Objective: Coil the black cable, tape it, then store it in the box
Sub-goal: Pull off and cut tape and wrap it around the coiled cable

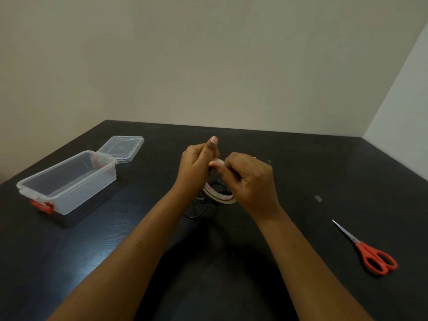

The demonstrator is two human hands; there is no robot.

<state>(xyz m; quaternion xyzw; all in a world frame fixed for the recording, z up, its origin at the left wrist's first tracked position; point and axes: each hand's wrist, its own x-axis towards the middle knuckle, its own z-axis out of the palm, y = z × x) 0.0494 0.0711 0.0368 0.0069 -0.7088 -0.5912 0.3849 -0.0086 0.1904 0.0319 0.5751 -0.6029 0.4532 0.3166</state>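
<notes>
Both hands are raised together over the middle of the black table (301,172). My left hand (196,165) and my right hand (252,179) both grip a roll of clear tape (220,195); its lower arc shows below the hands and a bit of it between the thumbs. The black cable (203,205) lies in loose loops on the table under the hands, partly hidden by them. The clear plastic box (67,179) with red latches stands open at the left, its lid folded back.
Red-handled scissors (368,251) lie at the right, blades pointing away from me. A small scrap (318,198) lies on the table right of the hands. Walls border the table at the back and right.
</notes>
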